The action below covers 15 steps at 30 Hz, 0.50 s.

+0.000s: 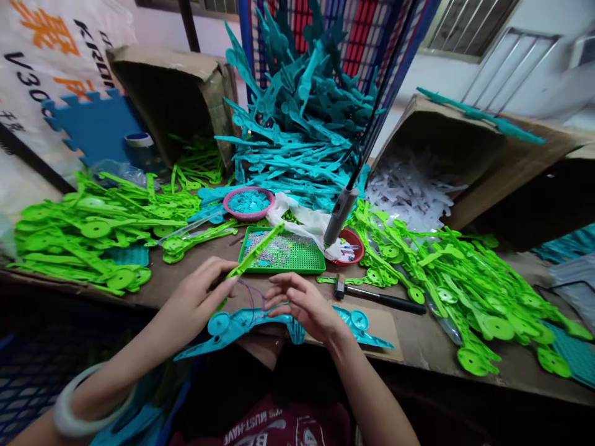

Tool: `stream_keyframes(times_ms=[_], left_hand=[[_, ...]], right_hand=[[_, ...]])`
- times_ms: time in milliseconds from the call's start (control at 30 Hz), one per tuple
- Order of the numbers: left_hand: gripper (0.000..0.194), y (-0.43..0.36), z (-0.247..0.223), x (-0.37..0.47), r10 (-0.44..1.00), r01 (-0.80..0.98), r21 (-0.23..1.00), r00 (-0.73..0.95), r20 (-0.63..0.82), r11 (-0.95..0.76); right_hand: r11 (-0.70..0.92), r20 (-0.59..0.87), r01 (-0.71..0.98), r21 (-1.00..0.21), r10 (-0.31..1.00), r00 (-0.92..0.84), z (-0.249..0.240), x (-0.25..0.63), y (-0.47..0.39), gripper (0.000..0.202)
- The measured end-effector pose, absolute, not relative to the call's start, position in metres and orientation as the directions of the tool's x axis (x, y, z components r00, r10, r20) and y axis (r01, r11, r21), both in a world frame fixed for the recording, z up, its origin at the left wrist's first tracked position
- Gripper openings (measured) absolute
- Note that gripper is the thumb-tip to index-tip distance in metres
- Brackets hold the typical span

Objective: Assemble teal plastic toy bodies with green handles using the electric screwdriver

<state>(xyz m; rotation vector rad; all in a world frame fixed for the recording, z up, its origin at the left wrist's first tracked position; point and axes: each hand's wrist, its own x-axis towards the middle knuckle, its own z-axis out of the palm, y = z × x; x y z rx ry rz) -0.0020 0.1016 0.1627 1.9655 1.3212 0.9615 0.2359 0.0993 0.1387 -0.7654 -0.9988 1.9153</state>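
My left hand (204, 291) is closed on a long green plastic part (258, 249), which tilts up toward the green tray. My right hand (304, 303) has its fingers apart and slightly curled, over a teal plastic part (237, 325) lying at the table's front edge. Thin dark red and purple wires (252, 298) hang between the two hands; whether my right fingers touch them is unclear. Another teal piece (360, 322) shows to the right of my right wrist, on a piece of cardboard.
The green tray (307, 257) holds small metal pieces. Beside it are a pink bowl (248, 215), a red bowl (357, 238), a hanging grey screwdriver (341, 214) and a black-handled hammer (385, 297). Green parts (88, 229) lie both sides; teal parts (297, 142) pile behind.
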Motion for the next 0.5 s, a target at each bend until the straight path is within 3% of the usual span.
stream_keyframes(times_ms=[100, 267, 333, 400, 500], left_hand=[[0.030, 0.100, 0.163, 0.003, 0.922, 0.545, 0.747, 0.161, 0.352, -0.380], [0.027, 0.096, 0.163, 0.008, 0.783, 0.659, 0.576, 0.032, 0.621, -0.484], [0.026, 0.096, 0.163, 0.009, 0.735, 0.689, 0.529, 0.008, 0.678, -0.495], [0.025, 0.096, 0.163, 0.011, 0.740, 0.676, 0.543, 0.007, 0.672, -0.499], [0.023, 0.095, 0.164, 0.016, 0.784, 0.610, 0.626, -0.013, 0.620, -0.485]], right_hand=[[-0.312, -0.133, -0.312, -0.897, 0.865, -0.484, 0.138, 0.224, 0.094, 0.056], [-0.210, -0.102, -0.296, -0.932, 0.934, -0.342, 0.127, 0.203, 0.091, 0.028], [-0.055, -0.008, -0.234, -0.971, 0.980, -0.198, 0.127, 0.199, 0.091, 0.027], [0.137, 0.150, -0.138, -0.981, 0.985, -0.090, 0.133, 0.198, 0.092, 0.039], [0.316, 0.309, 0.020, -0.949, 0.938, -0.153, 0.151, 0.198, 0.097, 0.043]])
